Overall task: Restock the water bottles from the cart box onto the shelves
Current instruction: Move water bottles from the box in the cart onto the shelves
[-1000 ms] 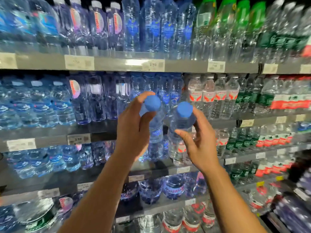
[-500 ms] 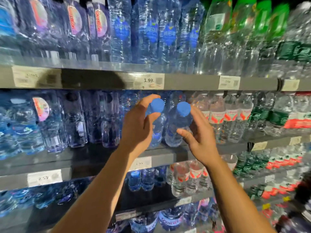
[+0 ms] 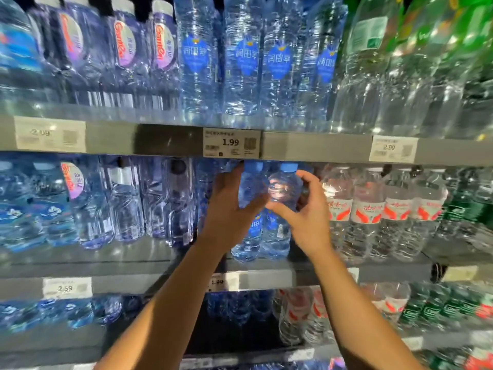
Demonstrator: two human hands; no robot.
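Grey metal shelves run across the view in tiers. The top shelf (image 3: 165, 140) carries tall blue-labelled bottles (image 3: 242, 65) at 12 o'clock, purple-labelled ones (image 3: 122, 49) toward 10 o'clock and green-tinted ones (image 3: 400, 70) at 2 o'clock; its front edge bears a price tag (image 3: 231, 142) reading 1.99. The middle shelf (image 3: 128, 265) holds clear purple bottles (image 3: 128, 204) at 9 o'clock, two blue-capped bottles (image 3: 266, 236) standing upright side by side at centre, and red-labelled bottles (image 3: 368, 209) at 3 o'clock. A lower shelf (image 3: 266, 356) at 6 o'clock is blurred

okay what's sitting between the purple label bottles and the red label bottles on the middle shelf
In the head view, two blue-capped bottles stand there, the left hand and right hand gripping them.
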